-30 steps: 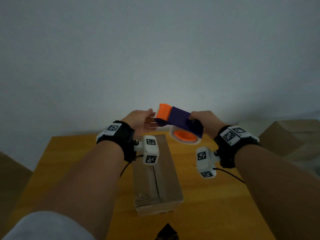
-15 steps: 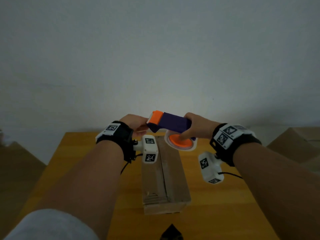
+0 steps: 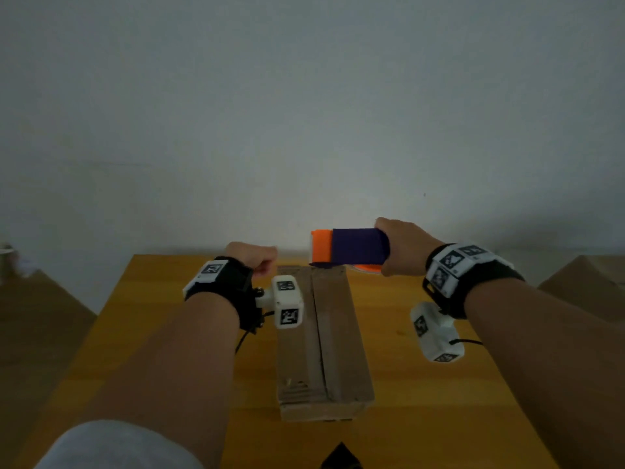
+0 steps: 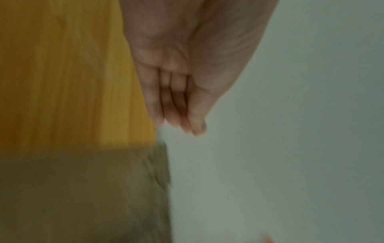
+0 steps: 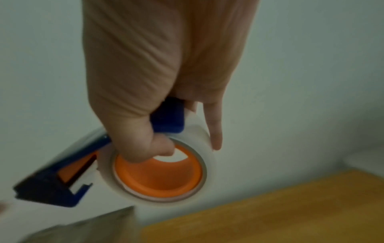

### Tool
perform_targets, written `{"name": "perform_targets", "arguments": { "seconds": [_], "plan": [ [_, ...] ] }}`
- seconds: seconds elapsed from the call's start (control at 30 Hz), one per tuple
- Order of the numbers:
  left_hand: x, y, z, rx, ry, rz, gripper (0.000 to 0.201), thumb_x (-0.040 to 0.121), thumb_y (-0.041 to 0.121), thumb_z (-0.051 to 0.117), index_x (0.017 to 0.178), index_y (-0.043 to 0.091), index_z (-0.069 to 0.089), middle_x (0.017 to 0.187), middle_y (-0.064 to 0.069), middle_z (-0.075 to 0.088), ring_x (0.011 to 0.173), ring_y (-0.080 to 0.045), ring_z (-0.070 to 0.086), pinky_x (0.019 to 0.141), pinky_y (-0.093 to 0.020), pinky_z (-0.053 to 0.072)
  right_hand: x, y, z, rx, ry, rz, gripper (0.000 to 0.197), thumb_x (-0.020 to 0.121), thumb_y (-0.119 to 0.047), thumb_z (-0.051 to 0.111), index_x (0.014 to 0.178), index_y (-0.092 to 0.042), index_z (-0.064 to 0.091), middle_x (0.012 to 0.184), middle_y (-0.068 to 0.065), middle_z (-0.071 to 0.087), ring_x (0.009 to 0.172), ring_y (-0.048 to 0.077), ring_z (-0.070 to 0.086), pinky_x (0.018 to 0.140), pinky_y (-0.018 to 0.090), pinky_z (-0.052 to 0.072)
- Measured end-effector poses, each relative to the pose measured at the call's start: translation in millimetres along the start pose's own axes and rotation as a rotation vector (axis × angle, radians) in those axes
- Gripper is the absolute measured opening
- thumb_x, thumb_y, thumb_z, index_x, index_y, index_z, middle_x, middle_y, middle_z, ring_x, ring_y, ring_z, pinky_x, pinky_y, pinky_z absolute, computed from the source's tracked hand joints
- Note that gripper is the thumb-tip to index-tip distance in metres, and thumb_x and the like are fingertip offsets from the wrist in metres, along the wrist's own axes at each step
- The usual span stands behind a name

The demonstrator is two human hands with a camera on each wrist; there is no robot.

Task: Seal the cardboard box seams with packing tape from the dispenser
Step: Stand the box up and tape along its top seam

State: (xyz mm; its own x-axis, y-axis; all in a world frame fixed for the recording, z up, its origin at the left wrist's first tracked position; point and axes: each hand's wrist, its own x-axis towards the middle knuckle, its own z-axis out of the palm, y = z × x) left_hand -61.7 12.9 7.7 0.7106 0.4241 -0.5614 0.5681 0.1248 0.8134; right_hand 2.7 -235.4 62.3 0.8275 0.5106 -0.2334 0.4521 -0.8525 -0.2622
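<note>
Head view: right hand [image 3: 402, 247] wrapped around purple-and-orange tape dispenser [image 3: 350, 247], thumb hooked into the roll's orange core, held just above the far end of the cardboard box [image 3: 323, 346]. Left hand [image 3: 252, 258] holding nothing, fingers lying together, just beside the box's far left corner. Box on yellow table [image 3: 422, 418], long axis and centre seam [image 3: 318, 333] running from far end straight toward the body. Likely next: a pull along the seam, right hand nearer.

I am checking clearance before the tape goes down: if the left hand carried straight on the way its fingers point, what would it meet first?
Probably nothing near: the left hand points past the table edge toward the wall. Depth is unclear.
</note>
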Motion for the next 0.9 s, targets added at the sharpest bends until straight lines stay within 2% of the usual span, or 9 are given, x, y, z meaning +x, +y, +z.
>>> {"name": "perform_targets", "arguments": {
  "seconds": [0.13, 0.27, 0.33, 0.4, 0.47, 0.67, 0.73, 0.83, 0.9],
  "plan": [
    [6.4, -10.2, -8.3, 0.006, 0.004, -0.007, 0.012, 0.085, 0.007, 0.069, 0.073, 0.007, 0.064, 0.06, -0.005, 0.065, 0.063, -0.017, 0.058, 0.079, -0.035, 0.057, -4.1, 18.6, -5.5, -0.033, -0.011, 0.067, 0.041, 0.073, -0.014, 0.074, 0.096, -0.013, 0.04, 0.089, 0.003, 0.051, 0.079, 0.021, 0.053, 0.068, 0.031, 0.044],
    [10.7, -13.7, -1.5, 0.116, 0.051, -0.023, 0.007, 0.083, 0.019, 0.072, 0.08, 0.014, 0.069, 0.075, -0.008, 0.056, 0.071, -0.019, 0.052, 0.093, -0.04, 0.053, 5.7, 23.2, 1.7, -0.13, -0.015, 0.084, 0.038, 0.074, -0.015, 0.07, 0.097, -0.016, 0.039, 0.096, 0.007, 0.055, 0.079, 0.021, 0.054, 0.069, 0.034, 0.047],
    [12.5, -13.6, -1.3, 0.146, 0.056, -0.022, 0.019, 0.082, 0.021, 0.073, 0.095, 0.008, 0.072, 0.079, -0.011, 0.06, 0.08, -0.026, 0.056, 0.091, -0.039, 0.051, 9.3, 25.8, 5.2, -0.204, -0.024, 0.106, 0.037, 0.076, -0.017, 0.066, 0.103, -0.016, 0.042, 0.101, 0.006, 0.056, 0.083, 0.022, 0.058, 0.072, 0.036, 0.051],
    [12.8, -10.5, 1.6, 0.232, 0.06, -0.014, 0.033, 0.082, 0.024, 0.073, 0.107, 0.002, 0.071, 0.101, -0.02, 0.07, 0.101, -0.036, 0.064, 0.093, -0.041, 0.05, 11.4, 25.8, 6.1, -0.245, -0.034, 0.122, 0.038, 0.077, -0.018, 0.065, 0.109, -0.015, 0.043, 0.103, 0.006, 0.057, 0.088, 0.025, 0.061, 0.076, 0.038, 0.053],
    [10.7, -7.6, 6.2, 0.299, 0.085, -0.004, 0.034, 0.083, 0.027, 0.072, 0.107, 0.004, 0.071, 0.121, -0.021, 0.065, 0.115, -0.039, 0.06, 0.097, -0.044, 0.048, 14.8, 26.4, 6.3, -0.27, -0.042, 0.122, 0.038, 0.078, -0.019, 0.064, 0.11, -0.015, 0.044, 0.104, 0.006, 0.057, 0.09, 0.025, 0.061, 0.075, 0.038, 0.052],
    [16.2, -9.4, 14.3, 0.304, 0.093, -0.01, 0.033, 0.086, 0.019, 0.069, 0.116, 0.003, 0.067, 0.126, -0.017, 0.063, 0.117, -0.032, 0.058, 0.101, -0.043, 0.048, 20.7, 20.7, 6.5, -0.321, -0.084, 0.147, 0.038, 0.08, -0.036, 0.063, 0.108, -0.018, 0.045, 0.101, 0.002, 0.062, 0.089, 0.023, 0.063, 0.077, 0.036, 0.053],
    [21.2, -10.4, 14.1, 0.263, 0.091, -0.014, 0.031, 0.085, 0.014, 0.07, 0.112, -0.001, 0.067, 0.12, -0.018, 0.066, 0.113, -0.03, 0.062, 0.1, -0.042, 0.049, 21.4, 18.1, 5.0, -0.33, -0.088, 0.144, 0.04, 0.08, -0.038, 0.062, 0.11, -0.018, 0.046, 0.102, 0.002, 0.062, 0.092, 0.024, 0.063, 0.079, 0.037, 0.052],
    [27.4, -12.4, 13.3, 0.246, 0.085, -0.025, 0.009, 0.079, 0.009, 0.075, 0.081, 0.002, 0.07, 0.108, -0.02, 0.07, 0.104, -0.032, 0.065, 0.096, -0.044, 0.052, 23.4, 16.0, 3.4, -0.356, -0.081, 0.136, 0.042, 0.08, -0.041, 0.062, 0.112, -0.017, 0.047, 0.102, 0.003, 0.062, 0.091, 0.024, 0.063, 0.079, 0.036, 0.052],
    [35.7, -15.5, 13.9, 0.235, 0.068, -0.036, 0.015, 0.077, 0.007, 0.076, 0.067, 0.006, 0.065, 0.102, -0.021, 0.07, 0.101, -0.033, 0.065, 0.097, -0.046, 0.051, 26.0, 15.8, 2.9, -0.381, -0.068, 0.122, 0.042, 0.081, -0.046, 0.061, 0.109, -0.018, 0.047, 0.099, 0.001, 0.061, 0.088, 0.022, 0.063, 0.077, 0.035, 0.051]
  ]
}}
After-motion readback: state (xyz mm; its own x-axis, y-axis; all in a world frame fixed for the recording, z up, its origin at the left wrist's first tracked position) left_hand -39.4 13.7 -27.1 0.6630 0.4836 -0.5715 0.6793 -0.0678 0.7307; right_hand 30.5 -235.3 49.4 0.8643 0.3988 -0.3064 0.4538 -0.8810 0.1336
